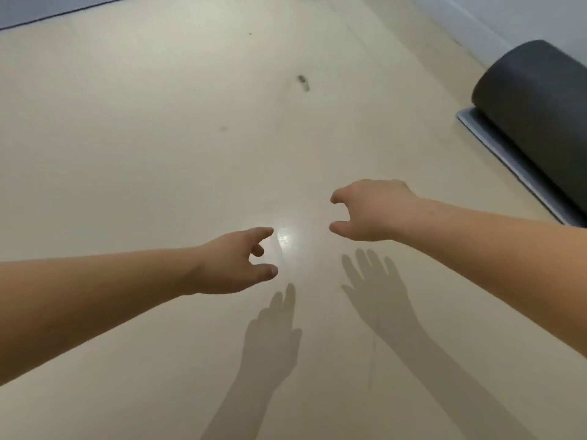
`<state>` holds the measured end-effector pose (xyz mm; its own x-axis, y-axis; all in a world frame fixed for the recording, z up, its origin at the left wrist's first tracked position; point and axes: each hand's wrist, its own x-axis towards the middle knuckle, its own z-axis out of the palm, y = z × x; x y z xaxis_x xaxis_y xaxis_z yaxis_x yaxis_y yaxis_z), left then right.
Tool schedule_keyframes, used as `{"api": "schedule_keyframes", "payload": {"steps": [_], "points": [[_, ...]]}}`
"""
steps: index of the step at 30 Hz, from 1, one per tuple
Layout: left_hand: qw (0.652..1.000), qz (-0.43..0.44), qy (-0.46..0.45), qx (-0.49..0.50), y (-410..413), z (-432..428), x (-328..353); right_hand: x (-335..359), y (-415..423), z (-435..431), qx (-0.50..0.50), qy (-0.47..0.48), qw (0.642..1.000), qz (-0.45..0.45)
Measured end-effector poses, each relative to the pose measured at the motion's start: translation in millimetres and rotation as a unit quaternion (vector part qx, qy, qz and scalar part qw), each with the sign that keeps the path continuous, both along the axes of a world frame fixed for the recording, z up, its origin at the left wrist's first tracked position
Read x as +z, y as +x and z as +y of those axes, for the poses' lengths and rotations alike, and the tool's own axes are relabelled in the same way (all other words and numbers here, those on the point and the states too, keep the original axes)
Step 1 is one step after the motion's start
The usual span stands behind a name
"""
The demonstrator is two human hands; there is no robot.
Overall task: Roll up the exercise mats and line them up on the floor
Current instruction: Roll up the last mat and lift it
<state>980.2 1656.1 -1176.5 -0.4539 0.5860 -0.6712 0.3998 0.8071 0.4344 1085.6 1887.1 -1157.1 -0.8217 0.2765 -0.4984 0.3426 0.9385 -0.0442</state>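
Left hand (236, 260) and right hand (370, 211) loosely spread, empty, rolled mat (536, 106) far right

Both bare forearms extend forward over a pale beige floor (158, 138). The left hand (236, 262) and the right hand (371, 211) hover above it, well apart from each other, fingers loosely curled and spread, holding nothing. Their shadows (378, 287) fall on the floor below them, with a bright glare spot between the hands. At the right edge lies a dark grey rolled mat (540, 122), its loose light-grey end (514, 163) flat on the floor beside the roll. A small dark mark (303, 82) sits on the floor further ahead. A light wall (508, 14) runs behind the mat.
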Motion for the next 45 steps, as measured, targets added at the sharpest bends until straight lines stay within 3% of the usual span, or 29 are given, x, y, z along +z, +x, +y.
{"api": "schedule_keyframes", "payload": {"steps": [5,9,14,27,32,39,45], "points": [[0.998,0.033,-0.036,0.044,-60.6,-154.1,26.8,15.5,-67.1,-126.7,0.022,-0.085,0.996,0.023],[0.991,0.050,-0.010,0.120,-101.3,-279.4,31.7,37.6,-126.3,-232.5,0.016,-0.153,0.988,0.036],[0.974,0.030,0.026,0.225,-143.0,-429.1,9.8,57.6,-208.8,-379.5,0.075,-0.164,0.982,0.056],[0.869,0.010,0.074,0.490,-208.8,-751.5,21.8,99.6,-394.9,-758.2,0.225,-0.188,0.956,-0.024],[0.851,0.026,0.045,0.522,-221.1,-824.5,31.5,121.0,-429.3,-852.5,0.306,-0.169,0.937,-0.024],[0.841,0.037,-0.002,0.539,-266.6,-862.3,37.1,146.6,-483.6,-904.3,0.421,-0.154,0.893,-0.036],[0.834,0.070,-0.074,0.543,-338.2,-897.9,7.0,109.4,-568.7,-918.3,0.387,-0.224,0.894,-0.038]]}}
